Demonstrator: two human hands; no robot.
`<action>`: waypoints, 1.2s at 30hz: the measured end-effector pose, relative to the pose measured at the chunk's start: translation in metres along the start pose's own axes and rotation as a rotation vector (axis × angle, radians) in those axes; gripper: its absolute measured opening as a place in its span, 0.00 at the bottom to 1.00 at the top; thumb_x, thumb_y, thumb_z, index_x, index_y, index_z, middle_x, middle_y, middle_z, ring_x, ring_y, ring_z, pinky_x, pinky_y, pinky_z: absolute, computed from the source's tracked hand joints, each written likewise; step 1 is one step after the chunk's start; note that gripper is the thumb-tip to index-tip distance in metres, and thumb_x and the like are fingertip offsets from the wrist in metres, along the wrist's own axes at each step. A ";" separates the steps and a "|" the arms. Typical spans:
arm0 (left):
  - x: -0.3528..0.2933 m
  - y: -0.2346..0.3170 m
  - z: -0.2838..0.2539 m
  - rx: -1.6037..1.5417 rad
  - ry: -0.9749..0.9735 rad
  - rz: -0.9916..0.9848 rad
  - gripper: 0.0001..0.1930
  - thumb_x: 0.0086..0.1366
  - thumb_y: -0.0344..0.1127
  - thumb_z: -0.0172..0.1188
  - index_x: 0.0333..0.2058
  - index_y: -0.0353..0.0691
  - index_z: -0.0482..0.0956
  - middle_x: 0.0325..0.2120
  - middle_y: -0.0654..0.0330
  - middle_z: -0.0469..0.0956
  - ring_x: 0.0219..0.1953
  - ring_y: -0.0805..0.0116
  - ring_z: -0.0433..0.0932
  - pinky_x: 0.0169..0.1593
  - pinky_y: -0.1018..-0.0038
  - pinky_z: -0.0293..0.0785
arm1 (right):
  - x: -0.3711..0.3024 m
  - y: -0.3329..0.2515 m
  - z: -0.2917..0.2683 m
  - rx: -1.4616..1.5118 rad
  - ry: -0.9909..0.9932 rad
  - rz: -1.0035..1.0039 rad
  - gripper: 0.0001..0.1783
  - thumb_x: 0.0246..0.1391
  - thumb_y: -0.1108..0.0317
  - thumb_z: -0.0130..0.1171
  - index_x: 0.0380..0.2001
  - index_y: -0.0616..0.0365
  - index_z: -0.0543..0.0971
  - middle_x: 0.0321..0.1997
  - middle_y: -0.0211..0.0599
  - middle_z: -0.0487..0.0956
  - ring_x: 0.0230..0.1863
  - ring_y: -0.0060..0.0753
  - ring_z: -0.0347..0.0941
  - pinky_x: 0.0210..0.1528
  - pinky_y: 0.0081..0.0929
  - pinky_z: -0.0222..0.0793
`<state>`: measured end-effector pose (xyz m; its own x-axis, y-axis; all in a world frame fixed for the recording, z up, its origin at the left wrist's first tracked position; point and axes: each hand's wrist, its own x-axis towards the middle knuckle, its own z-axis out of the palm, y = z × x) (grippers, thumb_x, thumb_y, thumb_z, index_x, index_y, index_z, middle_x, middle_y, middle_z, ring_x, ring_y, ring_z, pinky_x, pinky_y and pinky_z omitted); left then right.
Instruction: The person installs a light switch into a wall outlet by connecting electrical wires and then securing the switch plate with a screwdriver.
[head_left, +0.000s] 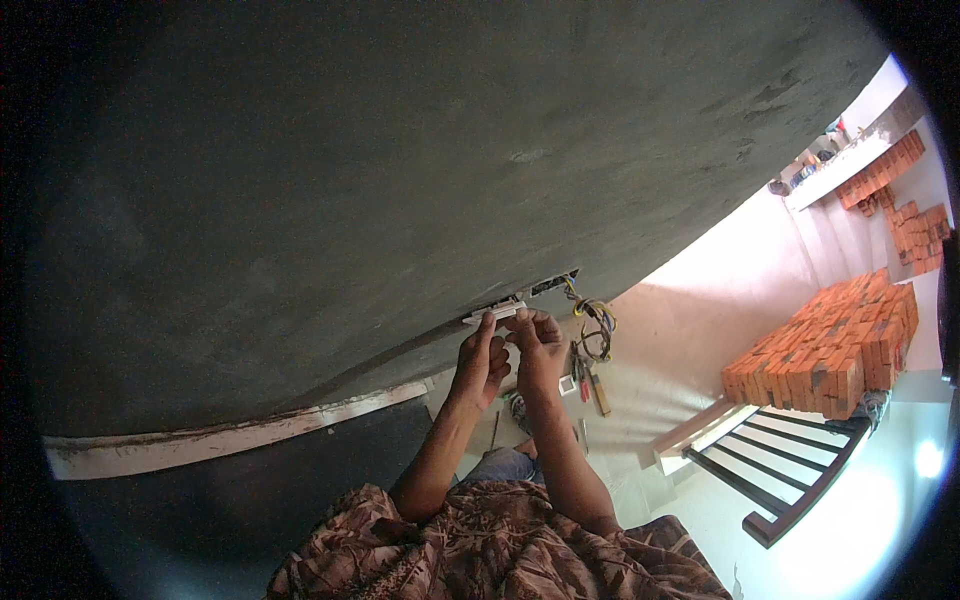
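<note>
A white wall plate [495, 315], probably a switch or socket, sits against the grey plastered wall [330, 200], tilted with the wall. My left hand [482, 358] pinches it with the thumb at its near face. Its right end is gripped by my right hand [535, 340], thumb up and fingers curled. What lies behind the plate is mostly hidden. Just right of it an open box recess [553, 283] is set in the wall. Yellow, blue and dark electrical wires [598, 325] hang from that recess in a loose coil.
On the floor below lie red-handled pliers [583, 388], a wooden-handled tool [599, 394] and a small white square frame [568, 385]. At right stand stacked orange bricks [820, 345] and a dark railing [770, 470]. A pale ledge [240, 432] runs along the wall's foot at left.
</note>
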<state>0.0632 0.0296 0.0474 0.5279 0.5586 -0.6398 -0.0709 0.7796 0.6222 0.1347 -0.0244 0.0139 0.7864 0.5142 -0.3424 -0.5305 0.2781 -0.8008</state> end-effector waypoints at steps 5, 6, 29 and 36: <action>0.009 -0.008 -0.002 -0.049 -0.018 0.109 0.27 0.64 0.58 0.57 0.48 0.39 0.75 0.12 0.77 0.51 0.13 0.85 0.51 0.17 0.82 0.46 | -0.013 -0.024 0.018 -0.596 0.089 -0.277 0.16 0.62 0.61 0.55 0.30 0.65 0.78 0.26 0.43 0.80 0.29 0.32 0.77 0.34 0.30 0.70; 0.009 -0.009 0.001 -0.052 -0.002 0.114 0.27 0.64 0.58 0.58 0.48 0.39 0.75 0.12 0.77 0.52 0.13 0.84 0.51 0.17 0.82 0.46 | -0.014 -0.027 0.019 -0.660 0.103 -0.310 0.16 0.62 0.62 0.54 0.29 0.66 0.78 0.25 0.44 0.79 0.28 0.33 0.77 0.34 0.31 0.70; 0.008 -0.004 -0.034 0.065 -0.201 0.103 0.44 0.65 0.60 0.54 0.62 0.23 0.56 0.18 0.75 0.46 0.19 0.85 0.45 0.21 0.85 0.44 | -0.169 0.176 -0.433 -1.471 -0.099 0.600 0.20 0.52 0.55 0.54 0.43 0.57 0.78 0.42 0.56 0.80 0.47 0.58 0.75 0.51 0.46 0.69; -0.010 -0.064 -0.052 0.292 -0.153 0.122 0.34 0.70 0.57 0.46 0.61 0.32 0.64 0.16 0.74 0.47 0.17 0.84 0.46 0.17 0.84 0.44 | -0.238 0.232 -0.531 -1.212 -0.139 0.899 0.40 0.56 0.40 0.47 0.56 0.68 0.69 0.56 0.63 0.73 0.60 0.57 0.68 0.61 0.43 0.62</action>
<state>0.0182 -0.0110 -0.0095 0.6530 0.5762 -0.4915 0.0922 0.5837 0.8067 -0.0078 -0.5130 -0.3513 0.2802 0.2337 -0.9311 -0.1759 -0.9410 -0.2891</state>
